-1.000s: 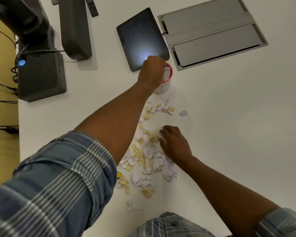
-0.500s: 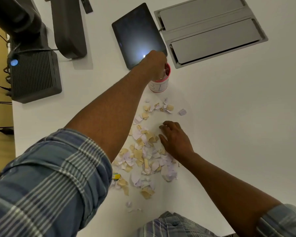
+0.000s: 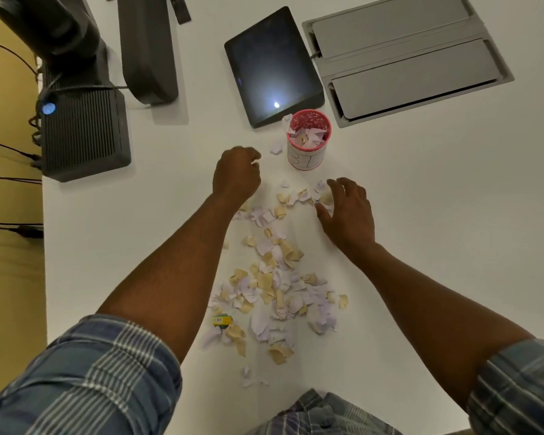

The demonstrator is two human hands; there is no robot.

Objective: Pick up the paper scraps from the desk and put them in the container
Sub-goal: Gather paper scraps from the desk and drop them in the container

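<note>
Desk: I am looking down on a white desk (image 3: 421, 230) from the head camera, with both my bare forearms reaching away from me across it.
Container: a small round cup with a pink rim (image 3: 308, 140) stands upright at the far centre of the desk, just near of the tablet. Torn paper already sits inside it, and one piece hangs over its left rim.
Paper scraps: a loose scatter of white and tan scraps (image 3: 274, 277) runs from just near the cup back toward me, thickest in the middle between my arms. One white scrap lies alone just left of the cup.
Left hand: my left hand (image 3: 236, 175) hovers left of the cup and apart from it, fingers curled inward. I cannot tell whether it holds anything.
Right hand: my right hand (image 3: 347, 208) is at the far right edge of the scatter, fingers and thumb spread and bent, closing around a few scraps under its fingertips.
Label scrap: a small yellow and green printed piece (image 3: 222, 320) lies among the nearer scraps, beside my left forearm.
Tablet: a dark tablet (image 3: 272, 65) lies flat at the far centre, a light reflected in its screen.
Desk hatch: a grey two-panel hatch (image 3: 405, 54) sits in the far right.
Black equipment: a ribbed black box with a blue light (image 3: 82, 130) sits at the far left edge.
</note>
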